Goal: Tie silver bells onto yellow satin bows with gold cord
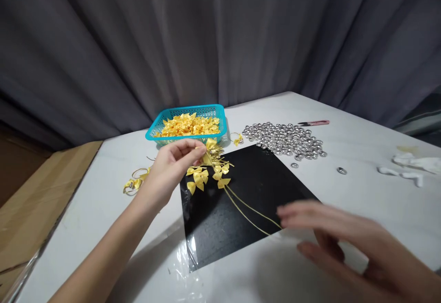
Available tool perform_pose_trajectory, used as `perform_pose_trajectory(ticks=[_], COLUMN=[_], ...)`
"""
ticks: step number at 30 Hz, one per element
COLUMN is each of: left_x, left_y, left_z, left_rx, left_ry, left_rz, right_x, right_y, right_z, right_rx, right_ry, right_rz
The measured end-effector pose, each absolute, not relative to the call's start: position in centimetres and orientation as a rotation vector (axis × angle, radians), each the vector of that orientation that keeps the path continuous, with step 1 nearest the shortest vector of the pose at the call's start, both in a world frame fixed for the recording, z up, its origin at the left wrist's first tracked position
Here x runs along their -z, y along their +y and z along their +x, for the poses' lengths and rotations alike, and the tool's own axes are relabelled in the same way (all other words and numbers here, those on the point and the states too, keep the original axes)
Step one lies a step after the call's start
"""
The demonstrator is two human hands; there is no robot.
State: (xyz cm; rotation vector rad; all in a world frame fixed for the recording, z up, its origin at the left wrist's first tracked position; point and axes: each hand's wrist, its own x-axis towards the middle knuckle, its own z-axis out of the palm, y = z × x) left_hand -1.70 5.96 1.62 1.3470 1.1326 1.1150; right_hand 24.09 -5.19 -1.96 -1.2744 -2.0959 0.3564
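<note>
My left hand (172, 162) pinches a yellow ribbon bow (210, 149) between thumb and fingers, above the left part of a black mat (237, 215). Beneath it, several more yellow bows (198, 177) lie on the mat beside a bundle of gold cords. Two thin gold cords (250, 209) run from a bow towards my right hand (341, 231), which is over the mat's lower right corner. That hand is slightly blurred, its fingers stretched out and the thumb apart. Nothing shows between them.
A blue basket (223, 121) full of yellow bows stands behind the mat. Several silver oval pieces (284, 138) are heaped to the right, with a pink-handled cutter (314, 122) beyond. White crumpled scraps (416, 161) lie far right. Finished-looking loops with bows (132, 184) rest left; cardboard (44, 174) borders the table (89, 211).
</note>
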Motion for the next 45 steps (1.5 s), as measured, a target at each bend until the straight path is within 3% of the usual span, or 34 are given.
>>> perform_pose_trajectory(ticks=[4, 11, 20, 26, 32, 39, 45], left_x=[-2.0, -2.2, -1.4, -1.4, -2.0, -2.0, -2.1], left_y=[4.8, 3.1, 2.0, 1.4, 2.7, 3.3, 3.3], left_z=[-0.7, 0.6, 1.7, 2.0, 0.8, 0.8, 0.5], left_rx=[-0.976, -0.924, -1.082, -1.192, -1.036, -0.992, -1.039], left_ry=[1.124, 1.058, 1.086, 1.086, 1.072, 1.101, 1.128], left_rz=[1.338, 1.236, 1.09, 1.089, 1.122, 1.085, 1.089], right_x=[-0.3, -2.3, -0.8, -0.5, -1.7, -2.5, -1.4], right_y=[-2.3, 1.2, 0.2, 0.4, 0.4, 0.0, 0.1], right_z=[22.5, 18.0, 17.0, 16.1, 18.3, 20.3, 21.0], right_rx=[-0.153, -0.411, -0.131, -0.296, -0.81, -0.786, -0.973], right_ry=[-1.634, -1.864, -1.855, -1.808, -1.66, -1.698, -1.585], right_rz=[-1.337, -1.089, -1.069, -1.073, -1.114, -1.185, -1.214])
